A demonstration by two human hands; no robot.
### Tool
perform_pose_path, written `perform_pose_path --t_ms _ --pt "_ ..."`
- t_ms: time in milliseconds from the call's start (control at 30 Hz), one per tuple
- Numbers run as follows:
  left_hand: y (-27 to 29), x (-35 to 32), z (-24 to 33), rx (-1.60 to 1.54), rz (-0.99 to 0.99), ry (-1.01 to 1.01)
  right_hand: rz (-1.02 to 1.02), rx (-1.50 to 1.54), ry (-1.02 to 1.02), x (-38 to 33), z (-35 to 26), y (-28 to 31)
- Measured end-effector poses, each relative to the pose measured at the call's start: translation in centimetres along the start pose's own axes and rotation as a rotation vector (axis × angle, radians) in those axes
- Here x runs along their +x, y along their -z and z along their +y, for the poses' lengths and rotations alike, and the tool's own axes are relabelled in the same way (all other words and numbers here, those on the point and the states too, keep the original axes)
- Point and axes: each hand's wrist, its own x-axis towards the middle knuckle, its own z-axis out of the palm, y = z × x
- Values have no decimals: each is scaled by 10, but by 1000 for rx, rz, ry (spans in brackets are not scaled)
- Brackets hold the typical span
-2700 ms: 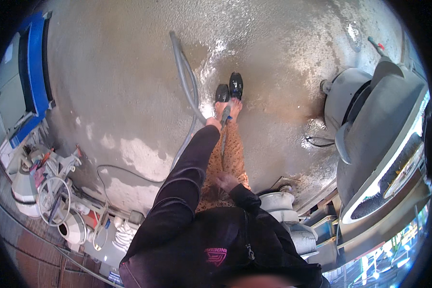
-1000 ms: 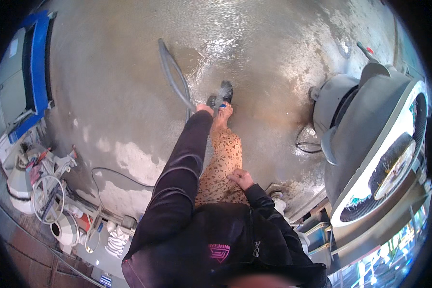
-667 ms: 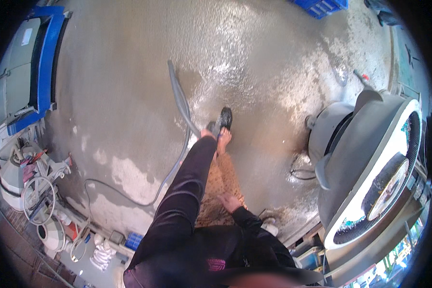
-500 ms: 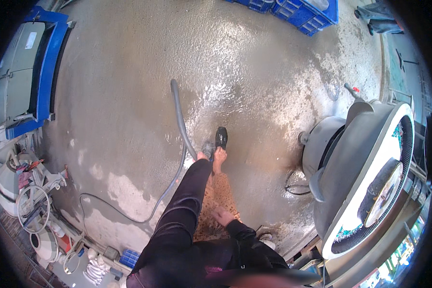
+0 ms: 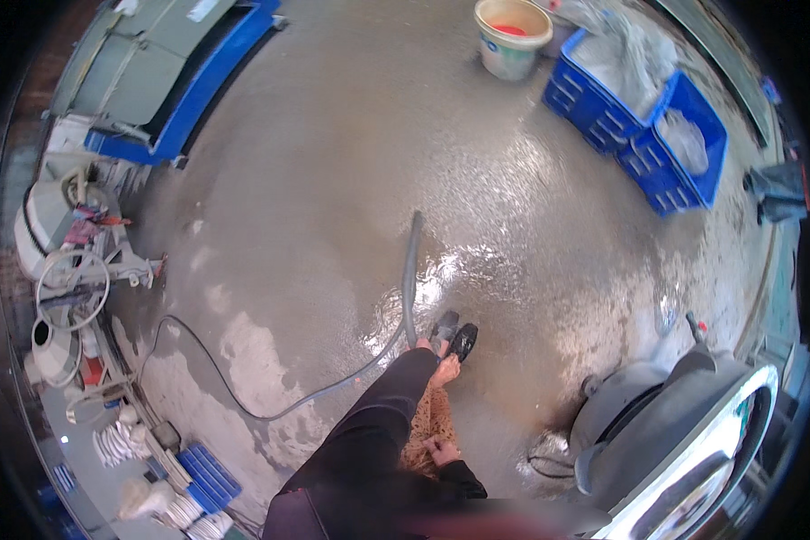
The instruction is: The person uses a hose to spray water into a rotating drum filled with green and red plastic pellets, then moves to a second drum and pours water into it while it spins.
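My left hand [image 5: 422,345], reaching far forward on a dark sleeve, is closed round a grey hose [image 5: 411,270]. The hose's thick free end points away from me, above the wet floor [image 5: 333,207]. A thinner stretch runs from near the hand down to the left and curves over the ground. My right hand [image 5: 441,451] hangs low beside my brown patterned trousers [image 5: 421,427], fingers loosely apart, with nothing visible in them. Just past the left hand are my dark shoes [image 5: 463,342], wet and shiny.
Two blue crates [image 5: 673,166] holding clear plastic stand at the far right, beside a pale bucket [image 5: 511,40] with something red inside. A large grey round machine [image 5: 657,441] is near right. A blue-framed cabinet [image 5: 139,67] and white machinery [image 5: 58,270] line the left.
The view has swung so that the crates, shoes and hose sit lower, and the bucket has come into sight. My left hand still grips the hose, which points more straight ahead.
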Motion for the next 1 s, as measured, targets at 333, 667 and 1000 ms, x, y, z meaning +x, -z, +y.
perform_pose_path --t_ms 333,667,1000 --pt "107 -55 -7 -415 72 65 -146 -529 -136 37 -100 37" --pt "115 0 -13 7 -4 -71 -276 -380 -112 44 -86 50" --pt "156 -39 13 -190 198 -40 -136 -561 -2 14 -114 63"
